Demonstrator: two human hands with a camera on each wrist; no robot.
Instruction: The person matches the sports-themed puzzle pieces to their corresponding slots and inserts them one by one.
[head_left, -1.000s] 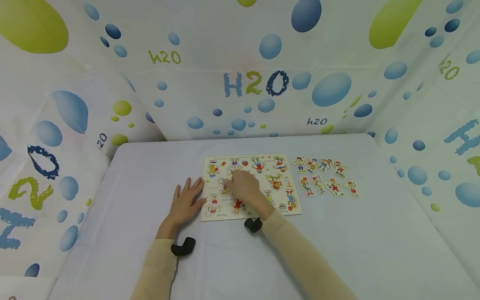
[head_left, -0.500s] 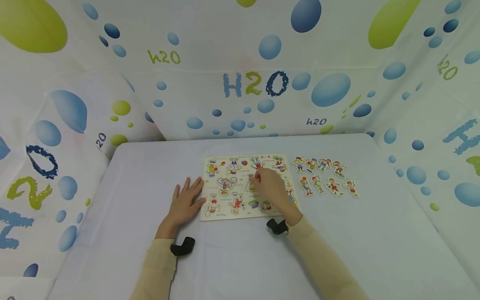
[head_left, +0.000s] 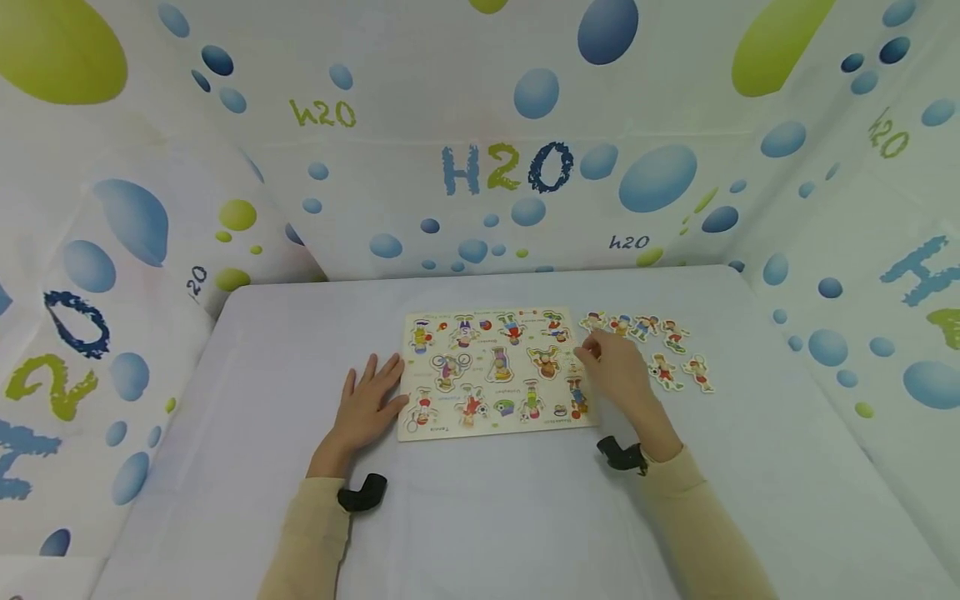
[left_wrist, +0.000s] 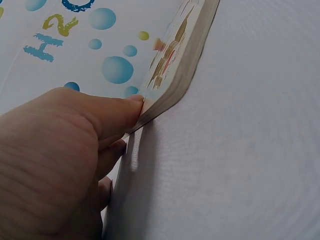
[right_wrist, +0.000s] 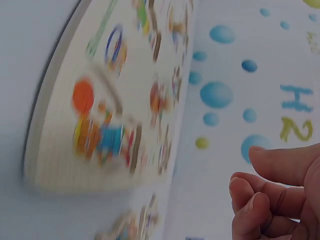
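Steadying left hand (head_left: 367,406): fingers spread, thumb touching board (head_left: 521,363).
Right hand (head_left: 621,373): fingers half-curled, empty.
Cutouts (head_left: 664,372): best pinched edgewise.

Long beige sleeves (head_left: 309,533) are worn with curved black wrist attachments (head_left: 363,493).

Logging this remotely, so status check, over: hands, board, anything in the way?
Left hand touching puzzle board's left edge. Right hand empty, near right edge. Board face up, figures across it. Right hand partly masks loose pieces in head view.
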